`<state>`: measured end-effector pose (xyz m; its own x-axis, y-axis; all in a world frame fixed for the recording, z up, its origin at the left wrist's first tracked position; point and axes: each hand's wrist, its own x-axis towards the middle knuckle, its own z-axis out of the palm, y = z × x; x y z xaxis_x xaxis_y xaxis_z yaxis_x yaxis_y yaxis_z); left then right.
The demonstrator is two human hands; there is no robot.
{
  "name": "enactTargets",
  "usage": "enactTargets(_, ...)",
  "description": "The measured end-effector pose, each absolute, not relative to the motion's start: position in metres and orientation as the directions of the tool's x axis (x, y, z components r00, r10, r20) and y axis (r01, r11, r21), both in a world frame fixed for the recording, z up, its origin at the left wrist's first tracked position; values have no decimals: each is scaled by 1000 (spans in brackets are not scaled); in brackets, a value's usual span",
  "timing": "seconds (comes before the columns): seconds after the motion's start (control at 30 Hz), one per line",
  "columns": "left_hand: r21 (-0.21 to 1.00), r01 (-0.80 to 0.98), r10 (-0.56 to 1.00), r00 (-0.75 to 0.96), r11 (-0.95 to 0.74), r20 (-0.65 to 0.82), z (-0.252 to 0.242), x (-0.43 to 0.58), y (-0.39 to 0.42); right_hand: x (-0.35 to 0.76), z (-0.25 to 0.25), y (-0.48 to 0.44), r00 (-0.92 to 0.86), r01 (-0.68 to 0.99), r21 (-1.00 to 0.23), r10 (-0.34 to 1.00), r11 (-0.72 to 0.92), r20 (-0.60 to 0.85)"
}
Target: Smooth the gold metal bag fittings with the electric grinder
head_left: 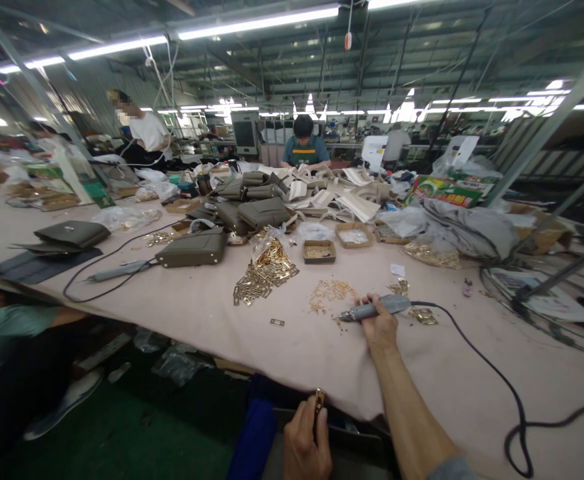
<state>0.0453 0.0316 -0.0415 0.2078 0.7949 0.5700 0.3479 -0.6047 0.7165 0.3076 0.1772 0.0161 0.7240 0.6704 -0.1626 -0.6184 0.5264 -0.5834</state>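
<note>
My right hand reaches out over the pink table cover and is closed round a grey corded electric screwdriver, its tip pointing left at a scatter of small gold screws. My left hand is low, below the table's near edge, pinching a small gold metal fitting upright between thumb and fingers. A heap of gold metal plates lies a little left of the screws. One loose plate lies alone nearer me.
An olive handbag and a second corded screwdriver lie at left. More bags, small cardboard trays and plastic bags crowd the far side. A person in green sits opposite; another person bends low at left.
</note>
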Motion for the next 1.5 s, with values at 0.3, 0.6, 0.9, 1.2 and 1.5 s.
enactTargets(0.3,735,326,803,210,-595,557,-47,45,31,304,18,177,740,-596,-605,654,528,-158)
enactTargets(0.6,751,313,813,197,-582,548,-36,44,31,304,18,177,737,-594,-610,658,524,-153)
enactTargets(0.9,991,96,967,246,-95,69,-33,39,30,310,15,171,697,-648,-564,696,511,-170)
enactTargets(1.2,965,-119,925,331,235,-184,-9,37,37,308,25,146,661,-668,-570,732,478,-162)
enactTargets(1.5,941,-154,925,284,302,-250,32,71,38,315,33,102,759,-563,-643,633,520,-152)
